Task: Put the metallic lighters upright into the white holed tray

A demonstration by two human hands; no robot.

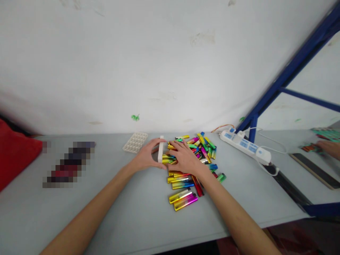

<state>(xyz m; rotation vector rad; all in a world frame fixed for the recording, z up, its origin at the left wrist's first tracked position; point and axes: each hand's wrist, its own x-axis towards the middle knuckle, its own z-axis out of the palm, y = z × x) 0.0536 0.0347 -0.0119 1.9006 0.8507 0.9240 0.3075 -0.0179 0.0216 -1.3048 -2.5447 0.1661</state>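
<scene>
The half-open left hand [145, 156] held the white piece [160, 152] by opposite ends; the spread right hand [186, 158], grip unclear, covered lighters [183, 180] probably light, slick, best pinched mid-body.

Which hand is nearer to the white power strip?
Right. The right hand is over the lighters, to the left of the power strip; the left hand is farther left of it, holding a white piece.

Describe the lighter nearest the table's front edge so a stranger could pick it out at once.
On the grey table, find the heap of shiny lighters around the right hand. At its near end, two lie side by side. Choose the nearer lighter, fading from yellow to magenta; its neighbour turns silvery.
</scene>
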